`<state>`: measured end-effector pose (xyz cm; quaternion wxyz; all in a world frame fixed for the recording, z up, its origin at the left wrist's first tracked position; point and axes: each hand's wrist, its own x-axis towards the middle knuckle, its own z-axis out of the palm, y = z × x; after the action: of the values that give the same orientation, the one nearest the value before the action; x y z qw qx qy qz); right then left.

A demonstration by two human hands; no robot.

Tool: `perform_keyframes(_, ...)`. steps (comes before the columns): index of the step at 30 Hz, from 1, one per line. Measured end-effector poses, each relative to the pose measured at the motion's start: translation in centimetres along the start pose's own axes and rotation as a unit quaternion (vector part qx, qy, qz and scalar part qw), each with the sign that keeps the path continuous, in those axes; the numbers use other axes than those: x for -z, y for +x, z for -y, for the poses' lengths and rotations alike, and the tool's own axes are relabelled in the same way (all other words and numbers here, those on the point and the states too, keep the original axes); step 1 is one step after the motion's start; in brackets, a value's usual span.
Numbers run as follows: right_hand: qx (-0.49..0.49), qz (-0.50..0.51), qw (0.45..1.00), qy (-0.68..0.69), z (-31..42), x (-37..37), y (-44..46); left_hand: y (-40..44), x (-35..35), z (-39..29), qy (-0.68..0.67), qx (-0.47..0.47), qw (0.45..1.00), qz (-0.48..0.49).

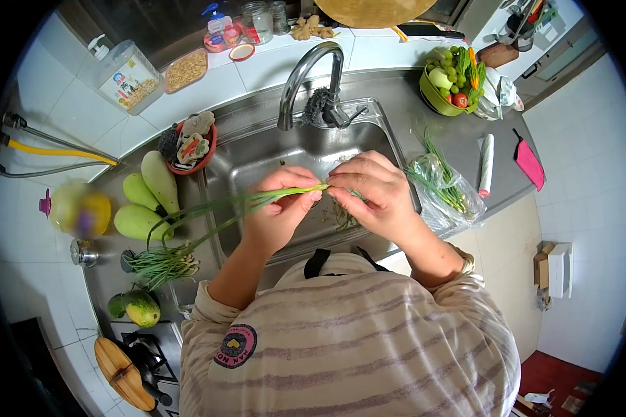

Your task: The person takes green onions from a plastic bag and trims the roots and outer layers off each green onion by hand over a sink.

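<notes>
Over the steel sink, my left hand is closed around a few green onions, whose long leaves trail off to the left. My right hand pinches their root end at the fingertips, close beside the left fingertips. Bits of peeled green and roots lie in the sink below the hands. On the left counter rests a bunch of green onions. More green onions lie on a clear plastic bag to the right of the sink.
The faucet arches over the sink's back. Pale green gourds and a red bowl of scrubbers stand left. At right are a green basket of produce, a white roll and a pink cloth.
</notes>
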<state>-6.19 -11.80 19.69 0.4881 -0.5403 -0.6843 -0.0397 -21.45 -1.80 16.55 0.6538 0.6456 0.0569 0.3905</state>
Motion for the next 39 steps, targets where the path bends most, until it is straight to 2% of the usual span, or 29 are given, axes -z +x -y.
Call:
perform_keyframes(4, 0.033, 0.003, 0.998, -0.056, 0.3, 0.1, 0.0, 0.2, -0.1, -0.4, 0.073, -0.035, 0.997, 0.007)
perform_keyframes(6, 0.041, 0.002, 0.997, -0.067, 0.4, -0.1, 0.0, 0.4, -0.1, -0.4, 0.171, -0.094, 0.981, 0.014)
perform_keyframes(10, 0.044, -0.010, 0.997, -0.062, 0.2, -0.5, -0.1, 0.5, -0.2, -0.3, 0.183, -0.088, 0.979, 0.008)
perform_keyframes(13, 0.033, -0.023, 0.998, -0.050, -0.3, -0.9, -0.2, 0.5, 0.0, -0.1, 0.158, -0.076, 0.984, 0.012)
perform_keyframes(15, 0.024, -0.031, 0.998, -0.043, -0.5, -1.0, -0.2, 0.4, 0.1, 0.0, 0.088, -0.044, 0.995, 0.017)
perform_keyframes(17, -0.053, -0.059, 0.997, 0.011, -0.7, -0.8, -0.1, 0.1, 0.5, 0.4, 0.048, -0.025, 0.998, 0.010)
perform_keyframes(18, -0.052, -0.059, 0.997, 0.010, -0.9, -0.8, -0.2, 0.0, 0.7, 0.5, 0.008, -0.006, 1.000, 0.002)
perform_keyframes(20, -0.144, -0.110, 0.979, 0.089, -1.6, -0.9, -0.6, 0.0, 0.9, 0.6, -0.023, 0.007, 1.000, -0.006)
perform_keyframes(24, -0.185, -0.124, 0.971, 0.081, -2.1, -0.3, -0.5, 0.0, 1.7, 0.8, -0.083, 0.010, 0.997, -0.002)
perform_keyframes(25, -0.177, -0.080, 0.980, 0.035, -1.5, 0.3, 0.0, 0.1, 1.8, 0.7, -0.084, 0.010, 0.996, -0.002)
perform_keyframes(26, -0.177, -0.079, 0.980, 0.035, -1.4, 0.6, 0.3, 0.2, 1.8, 0.5, -0.051, 0.012, 0.999, 0.002)
perform_keyframes(28, -0.053, -0.006, 0.999, -0.007, -1.4, 0.9, 0.9, 0.3, 1.8, 0.0, -0.019, 0.015, 1.000, 0.007)
perform_keyframes(29, -0.032, 0.002, 0.999, -0.002, -0.8, 0.9, 1.2, 0.4, 1.8, -0.1, 0.008, 0.004, 1.000, 0.015)
perform_keyframes(32, -0.018, 0.056, 0.998, 0.011, -0.5, 0.6, 1.5, 0.7, 1.7, -0.3, 0.062, -0.026, 0.997, 0.032)
perform_keyframes(34, -0.021, 0.051, 0.998, 0.004, -0.5, 0.2, 1.4, 0.7, 1.7, -0.5, 0.090, -0.045, 0.994, 0.042)
perform_keyframes(36, -0.004, 0.055, 0.998, -0.017, -0.5, 0.0, 1.3, 0.6, 1.7, -0.6, 0.069, 0.011, 0.997, 0.035)
perform_keyframes(39, 0.011, 0.045, 0.998, -0.038, -0.5, -0.4, 1.3, 0.5, 1.7, -0.4, 0.057, 0.019, 0.998, 0.031)
